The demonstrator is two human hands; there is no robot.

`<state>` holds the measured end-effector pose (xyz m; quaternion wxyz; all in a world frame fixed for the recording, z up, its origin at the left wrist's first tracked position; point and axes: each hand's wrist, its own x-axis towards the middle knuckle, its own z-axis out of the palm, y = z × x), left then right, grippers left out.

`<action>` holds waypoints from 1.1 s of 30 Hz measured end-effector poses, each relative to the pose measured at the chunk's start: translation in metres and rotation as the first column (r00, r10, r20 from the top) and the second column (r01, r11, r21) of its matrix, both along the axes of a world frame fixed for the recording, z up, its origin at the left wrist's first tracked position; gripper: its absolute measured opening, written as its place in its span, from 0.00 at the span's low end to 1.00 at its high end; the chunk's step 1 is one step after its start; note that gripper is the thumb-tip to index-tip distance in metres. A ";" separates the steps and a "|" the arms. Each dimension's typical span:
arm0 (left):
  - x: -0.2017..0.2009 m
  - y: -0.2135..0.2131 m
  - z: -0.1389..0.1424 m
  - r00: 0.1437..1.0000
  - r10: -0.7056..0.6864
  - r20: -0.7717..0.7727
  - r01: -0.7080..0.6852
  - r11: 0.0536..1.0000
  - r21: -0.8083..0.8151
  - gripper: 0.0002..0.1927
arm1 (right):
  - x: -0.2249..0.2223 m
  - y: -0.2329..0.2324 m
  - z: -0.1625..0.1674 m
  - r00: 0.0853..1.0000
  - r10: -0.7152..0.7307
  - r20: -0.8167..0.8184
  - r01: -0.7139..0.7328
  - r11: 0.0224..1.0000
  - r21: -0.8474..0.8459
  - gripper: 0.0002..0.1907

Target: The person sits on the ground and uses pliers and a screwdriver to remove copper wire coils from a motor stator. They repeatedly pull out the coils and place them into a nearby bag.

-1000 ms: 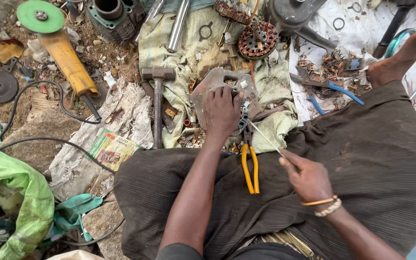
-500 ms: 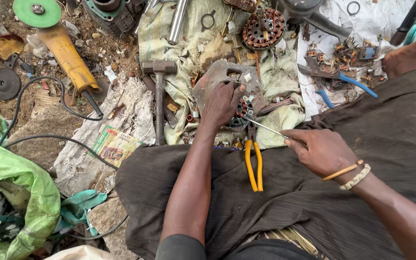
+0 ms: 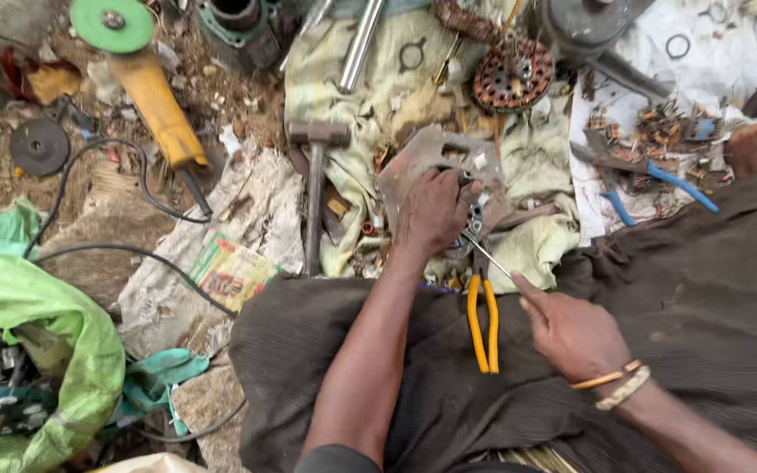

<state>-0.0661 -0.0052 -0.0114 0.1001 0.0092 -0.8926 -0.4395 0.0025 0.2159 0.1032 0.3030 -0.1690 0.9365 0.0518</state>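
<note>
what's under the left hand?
The left hand presses on a flat grey metal plate with cut-outs, lying on a dirty yellowish cloth. A small round part shows at the fingertips; the palm covers the rest of it and the plate's middle.

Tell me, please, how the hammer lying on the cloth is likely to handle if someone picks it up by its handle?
The hammer looks all metal, so probably heavy and stiff. Its blocky head would likely pull that end downward. Lying flat on the rumpled cloth, it seems unlikely to roll.

Dull grey metal plate; glossy yellow plastic plier handles.
</note>
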 end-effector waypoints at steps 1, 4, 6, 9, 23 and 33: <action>-0.001 0.000 -0.002 1.000 -0.014 -0.024 0.014 1.000 0.013 0.20 | -0.014 -0.004 0.016 0.998 0.036 0.055 -0.041 0.995 0.092 0.28; 0.000 -0.005 -0.007 0.997 -0.073 0.009 0.073 0.997 0.026 0.20 | -0.086 -0.031 0.046 0.938 0.205 0.278 -0.266 0.943 0.201 0.31; 0.001 -0.007 -0.008 0.994 -0.108 -0.009 0.108 0.994 -0.002 0.21 | -0.131 -0.048 0.050 0.906 0.251 0.340 -0.312 0.940 0.139 0.26; 0.000 -0.008 -0.002 0.994 -0.110 0.004 0.110 0.994 0.009 0.22 | -0.138 -0.038 0.047 0.910 0.187 0.371 -0.272 0.943 0.192 0.25; -0.012 -0.007 -0.004 0.991 -0.132 0.001 0.131 0.990 -0.050 0.22 | 0.076 -0.011 -0.076 0.828 -0.555 0.073 0.381 0.464 -0.800 0.20; -0.010 -0.001 -0.004 0.988 0.016 0.151 -0.024 0.998 0.051 0.25 | -0.029 -0.020 0.031 0.986 0.112 0.121 -0.129 0.981 0.144 0.34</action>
